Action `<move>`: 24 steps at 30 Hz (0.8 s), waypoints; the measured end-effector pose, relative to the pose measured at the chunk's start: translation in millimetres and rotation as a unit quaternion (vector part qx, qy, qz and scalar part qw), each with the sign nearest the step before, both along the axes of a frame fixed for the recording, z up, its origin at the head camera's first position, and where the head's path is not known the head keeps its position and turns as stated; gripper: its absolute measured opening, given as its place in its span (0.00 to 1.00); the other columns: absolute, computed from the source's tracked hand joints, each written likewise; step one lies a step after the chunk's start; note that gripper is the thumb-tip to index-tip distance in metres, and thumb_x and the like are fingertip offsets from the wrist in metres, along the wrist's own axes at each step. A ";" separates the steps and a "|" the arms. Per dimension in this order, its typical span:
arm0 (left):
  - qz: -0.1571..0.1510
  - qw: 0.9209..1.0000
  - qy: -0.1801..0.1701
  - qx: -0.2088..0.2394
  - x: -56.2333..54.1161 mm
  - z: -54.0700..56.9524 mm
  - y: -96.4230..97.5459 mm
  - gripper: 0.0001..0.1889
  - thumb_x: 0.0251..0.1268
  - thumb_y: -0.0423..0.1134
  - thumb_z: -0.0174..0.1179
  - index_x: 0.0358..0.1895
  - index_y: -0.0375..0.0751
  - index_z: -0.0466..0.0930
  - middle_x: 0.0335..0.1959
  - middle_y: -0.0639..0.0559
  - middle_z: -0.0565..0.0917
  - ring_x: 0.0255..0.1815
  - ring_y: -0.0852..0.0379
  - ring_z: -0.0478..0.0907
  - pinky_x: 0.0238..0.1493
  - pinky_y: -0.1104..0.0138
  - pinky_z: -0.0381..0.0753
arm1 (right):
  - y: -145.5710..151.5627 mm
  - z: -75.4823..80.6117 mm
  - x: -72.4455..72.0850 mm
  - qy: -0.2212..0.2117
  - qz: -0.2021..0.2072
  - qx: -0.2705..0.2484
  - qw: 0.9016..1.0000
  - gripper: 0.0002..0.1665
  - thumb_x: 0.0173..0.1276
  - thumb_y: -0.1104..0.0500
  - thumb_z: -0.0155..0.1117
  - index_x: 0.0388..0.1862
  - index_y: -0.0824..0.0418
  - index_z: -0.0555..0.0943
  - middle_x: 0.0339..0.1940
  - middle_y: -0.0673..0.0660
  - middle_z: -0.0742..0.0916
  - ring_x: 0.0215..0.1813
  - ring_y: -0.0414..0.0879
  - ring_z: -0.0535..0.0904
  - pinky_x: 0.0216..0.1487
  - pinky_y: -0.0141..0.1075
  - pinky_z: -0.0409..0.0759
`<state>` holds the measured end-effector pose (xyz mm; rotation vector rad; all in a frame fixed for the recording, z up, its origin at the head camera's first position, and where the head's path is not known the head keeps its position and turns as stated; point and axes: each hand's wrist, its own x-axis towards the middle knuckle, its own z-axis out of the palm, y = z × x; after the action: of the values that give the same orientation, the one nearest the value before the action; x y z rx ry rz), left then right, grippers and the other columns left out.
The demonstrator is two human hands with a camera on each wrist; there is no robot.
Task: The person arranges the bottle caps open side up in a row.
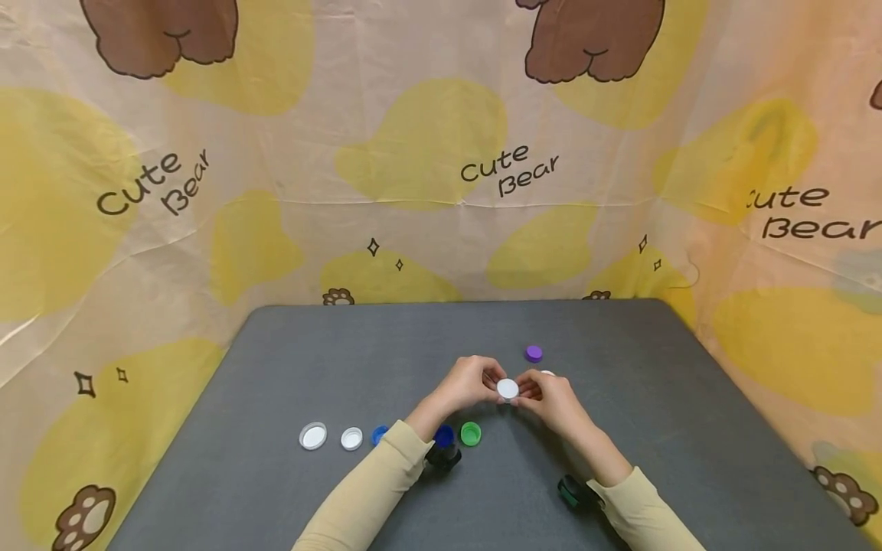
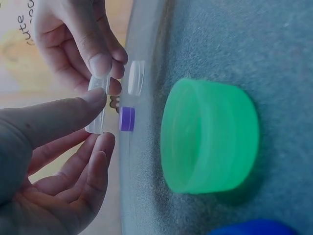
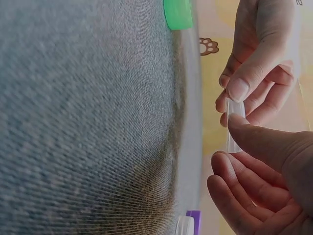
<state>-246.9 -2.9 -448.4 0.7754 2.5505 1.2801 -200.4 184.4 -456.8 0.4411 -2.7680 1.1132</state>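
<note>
Both hands pinch one white bottle cap (image 1: 507,389) in front of me, its flat disc showing pale in the head view. My left hand (image 1: 475,380) grips its left edge between thumb and fingers, and my right hand (image 1: 553,399) grips the opposite edge. Seen from the left wrist, the held cap (image 2: 96,117) stands edge-on, with ribbed, translucent sides. Just past the right hand, a second white cap (image 1: 547,373) is mostly covered by the fingers. A purple cap (image 1: 534,353) lies beyond the hands. Nearer than the left hand sits a green cap (image 1: 471,434), its hollow side showing.
A loose row runs left from the green cap: a dark blue cap (image 1: 444,436), a lighter blue cap (image 1: 378,435) partly behind the left sleeve, a white cap (image 1: 351,438) and a larger white cap (image 1: 313,436). The grey table (image 1: 331,352) meets a printed curtain (image 1: 413,168).
</note>
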 end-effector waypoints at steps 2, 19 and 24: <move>0.001 1.000 -0.003 0.001 2.8 -0.6 -1.1 0.15 0.43 0.32 0.75 0.37 0.42 0.83 0.33 0.52 0.85 0.31 0.64 0.82 0.31 0.75 0.79 | 0.0 -0.4 2.4 0.005 0.006 0.001 1.000 0.13 0.54 0.60 0.74 0.38 0.62 0.83 0.32 0.54 0.88 0.32 0.40 0.83 0.33 0.28 0.80; -0.004 1.000 -0.003 0.006 16.4 -3.9 -11.8 0.14 0.48 0.39 0.73 0.40 0.42 0.85 0.34 0.53 0.88 0.32 0.67 0.83 0.32 0.75 0.79 | 4.0 3.9 13.2 0.042 0.063 -0.008 0.997 0.13 0.57 0.56 0.72 0.39 0.61 0.85 0.32 0.52 0.88 0.33 0.40 0.85 0.36 0.28 0.81; -0.014 1.000 -0.006 0.010 17.1 -6.0 -15.0 0.13 0.50 0.41 0.73 0.40 0.42 0.86 0.33 0.54 0.88 0.31 0.68 0.82 0.32 0.75 0.79 | 6.7 3.0 12.8 0.053 0.080 -0.014 0.995 0.14 0.57 0.55 0.71 0.40 0.60 0.85 0.32 0.50 0.89 0.34 0.38 0.85 0.37 0.30 0.81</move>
<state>-229.9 -17.9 -454.5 0.8016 2.5129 1.2986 -187.6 191.1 -453.8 0.7065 -2.6614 1.1242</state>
